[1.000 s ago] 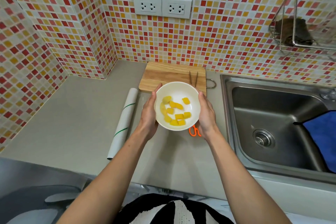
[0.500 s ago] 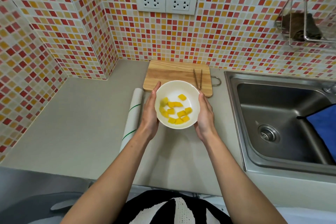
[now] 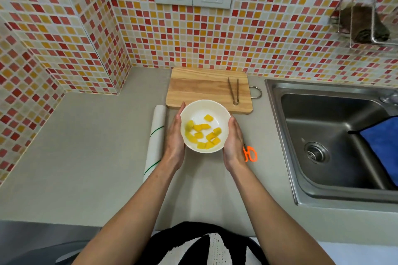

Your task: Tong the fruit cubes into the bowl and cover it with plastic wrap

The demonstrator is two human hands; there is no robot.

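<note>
A white bowl (image 3: 202,112) with several yellow fruit cubes (image 3: 201,134) in it is held between both hands, just in front of the wooden cutting board (image 3: 200,90). My left hand (image 3: 175,143) cups its left side and my right hand (image 3: 233,142) cups its right side. Metal tongs (image 3: 234,91) lie on the right part of the board. A white roll of plastic wrap (image 3: 155,139) with green lines lies on the counter, left of my left hand.
Orange-handled scissors (image 3: 251,154) lie on the counter, partly hidden by my right hand. A steel sink (image 3: 336,135) with a blue cloth (image 3: 383,142) fills the right. Tiled walls close the back and left. A wire rack (image 3: 364,23) hangs at upper right.
The bowl stays between both hands with the cubes shifting slightly inside. The view has shifted, so the orange scissors, hidden half a second ago, show again beside my right hand.
</note>
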